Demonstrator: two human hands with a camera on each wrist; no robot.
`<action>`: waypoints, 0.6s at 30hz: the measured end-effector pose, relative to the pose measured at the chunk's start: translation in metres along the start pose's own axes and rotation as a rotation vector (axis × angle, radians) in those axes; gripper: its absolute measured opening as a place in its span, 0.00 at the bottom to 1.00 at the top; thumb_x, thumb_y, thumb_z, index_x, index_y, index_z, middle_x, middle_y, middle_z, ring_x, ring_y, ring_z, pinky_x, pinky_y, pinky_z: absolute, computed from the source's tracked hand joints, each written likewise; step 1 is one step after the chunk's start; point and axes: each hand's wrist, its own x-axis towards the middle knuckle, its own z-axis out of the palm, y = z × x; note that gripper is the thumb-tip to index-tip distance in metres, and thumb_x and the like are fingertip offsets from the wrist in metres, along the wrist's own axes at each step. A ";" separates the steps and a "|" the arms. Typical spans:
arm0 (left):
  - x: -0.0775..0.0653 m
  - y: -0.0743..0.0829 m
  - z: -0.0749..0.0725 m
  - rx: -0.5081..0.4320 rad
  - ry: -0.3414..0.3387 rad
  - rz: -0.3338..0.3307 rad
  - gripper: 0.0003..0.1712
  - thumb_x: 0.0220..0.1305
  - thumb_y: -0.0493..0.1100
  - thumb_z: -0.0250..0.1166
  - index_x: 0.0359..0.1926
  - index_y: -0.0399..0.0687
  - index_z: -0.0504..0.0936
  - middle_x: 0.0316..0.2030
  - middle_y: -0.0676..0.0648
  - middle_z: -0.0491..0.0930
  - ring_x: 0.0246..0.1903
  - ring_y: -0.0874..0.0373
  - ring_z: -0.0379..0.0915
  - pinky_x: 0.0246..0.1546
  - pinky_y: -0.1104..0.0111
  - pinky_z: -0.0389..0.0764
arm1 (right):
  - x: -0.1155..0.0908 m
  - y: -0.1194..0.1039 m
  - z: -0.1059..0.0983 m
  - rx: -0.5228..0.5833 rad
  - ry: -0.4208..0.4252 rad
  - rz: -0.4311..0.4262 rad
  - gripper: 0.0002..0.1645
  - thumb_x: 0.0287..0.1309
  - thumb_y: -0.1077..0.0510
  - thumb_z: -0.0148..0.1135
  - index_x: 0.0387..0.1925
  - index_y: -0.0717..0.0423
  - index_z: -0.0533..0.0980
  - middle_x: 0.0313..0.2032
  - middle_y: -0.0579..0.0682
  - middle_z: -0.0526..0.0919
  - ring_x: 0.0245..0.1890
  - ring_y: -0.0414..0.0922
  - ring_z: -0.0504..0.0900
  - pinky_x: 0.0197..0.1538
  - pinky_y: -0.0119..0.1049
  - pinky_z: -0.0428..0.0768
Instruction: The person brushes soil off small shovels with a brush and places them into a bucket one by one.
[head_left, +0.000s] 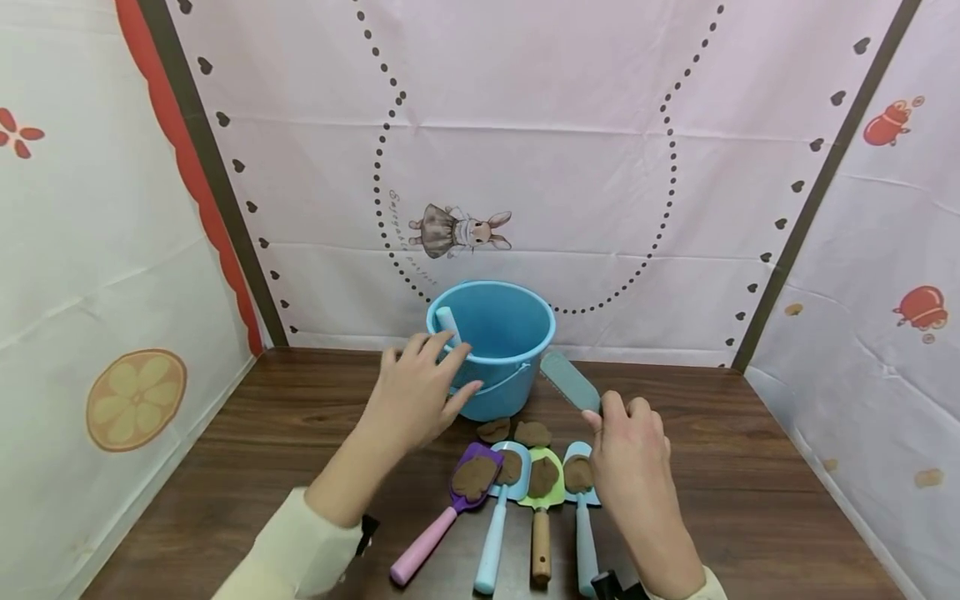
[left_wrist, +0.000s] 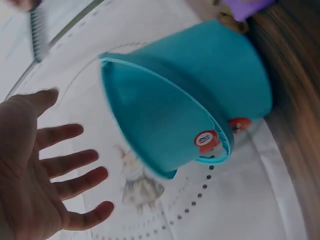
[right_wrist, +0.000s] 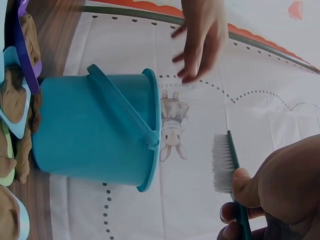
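Note:
My right hand point(head_left: 630, 458) grips a teal brush point(head_left: 570, 381) by its handle, to the right of the bucket. In the right wrist view its pale bristles point(right_wrist: 223, 162) face the bucket side. The blue bucket point(head_left: 498, 396) stands upright, its carrying handle folded down against the front. My left hand point(head_left: 420, 392) has its fingers spread and holds nothing. From the head it overlaps the bucket's left rim, but both wrist views show a gap between them. A pale blue piece point(head_left: 447, 321) shows at that rim; its kind is unclear.
In front of the bucket lie a purple scoop point(head_left: 423, 546) with a pink handle, a light blue scoop point(head_left: 491, 542), a green scoop point(head_left: 541, 546) and another blue scoop point(head_left: 586, 546). Each bears a brown lump; two more brown lumps point(head_left: 532, 433) lie by the bucket's base. Cloth walls surround the table.

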 end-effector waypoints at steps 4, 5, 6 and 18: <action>-0.028 0.003 -0.013 -0.089 -0.025 -0.079 0.32 0.68 0.65 0.63 0.65 0.54 0.77 0.65 0.41 0.74 0.62 0.40 0.69 0.45 0.42 0.76 | 0.000 -0.002 -0.001 -0.004 -0.003 0.003 0.16 0.71 0.50 0.59 0.35 0.59 0.70 0.28 0.55 0.67 0.30 0.54 0.69 0.30 0.45 0.65; -0.034 0.004 -0.015 -0.106 -0.028 -0.096 0.32 0.68 0.65 0.63 0.65 0.54 0.77 0.65 0.41 0.73 0.63 0.40 0.69 0.46 0.41 0.75 | 0.000 -0.003 -0.001 -0.006 -0.009 0.006 0.16 0.71 0.50 0.59 0.36 0.59 0.71 0.28 0.54 0.67 0.30 0.54 0.69 0.31 0.45 0.65; -0.039 0.005 -0.017 -0.120 -0.027 -0.110 0.32 0.67 0.65 0.64 0.65 0.54 0.78 0.65 0.41 0.73 0.63 0.41 0.69 0.46 0.41 0.75 | -0.001 -0.003 -0.002 -0.008 -0.015 0.009 0.15 0.71 0.50 0.59 0.36 0.59 0.71 0.28 0.55 0.67 0.30 0.53 0.69 0.31 0.44 0.65; -0.052 0.008 -0.025 -0.141 0.012 -0.128 0.30 0.66 0.63 0.66 0.62 0.52 0.79 0.63 0.41 0.75 0.62 0.41 0.70 0.45 0.41 0.76 | 0.000 -0.006 -0.005 -0.014 -0.014 -0.005 0.16 0.70 0.51 0.60 0.35 0.60 0.71 0.27 0.55 0.65 0.27 0.52 0.65 0.29 0.43 0.64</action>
